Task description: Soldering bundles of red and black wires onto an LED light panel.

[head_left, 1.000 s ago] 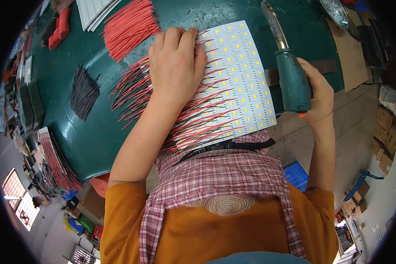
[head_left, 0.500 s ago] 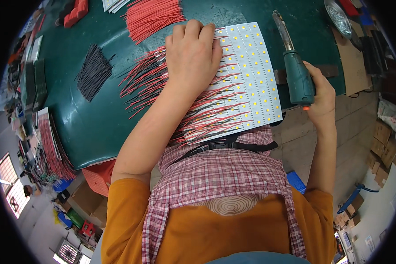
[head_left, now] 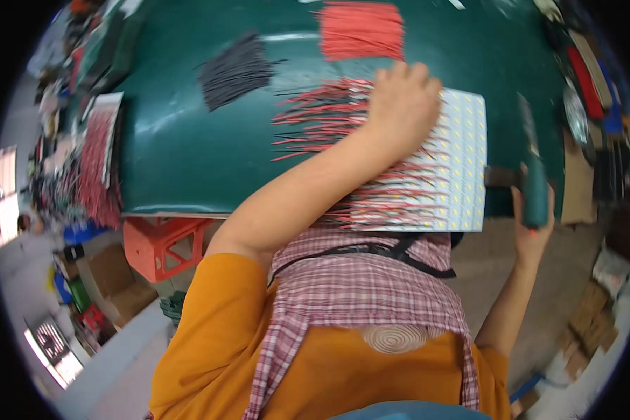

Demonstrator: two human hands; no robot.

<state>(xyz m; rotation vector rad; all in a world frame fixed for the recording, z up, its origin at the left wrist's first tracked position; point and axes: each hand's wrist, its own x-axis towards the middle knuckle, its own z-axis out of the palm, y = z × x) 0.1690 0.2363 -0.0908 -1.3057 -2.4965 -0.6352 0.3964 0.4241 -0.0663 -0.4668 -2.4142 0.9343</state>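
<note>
A white circuit board (head_left: 463, 150) with rows of small yellow chips lies at the table's near edge, against my apron. Red and black wires (head_left: 322, 119) stick out leftward from much of it. My left hand (head_left: 407, 105) rests on the board's far part, fingers bent and closed over the wires; what lies under the fingertips is hidden. To the right of the board, my right hand (head_left: 535, 224) grips the green handle of what looks like a soldering iron (head_left: 536, 190). Its metal shaft points away from me, apart from the board.
Bundles of loose black wires (head_left: 238, 71) and red wires (head_left: 362, 30) lie beyond the board on the green table (head_left: 182, 157). Wired boards (head_left: 99, 164) stand stacked at the left edge. A dark bar (head_left: 504, 176) lies beside the iron. An orange-red stool (head_left: 162, 246) stands below left.
The view has swung, so the table, board and wire bundles appear farther right and straighter. My left hand stays over the board; the iron, still in my right hand, is now clear of the dark bar.
</note>
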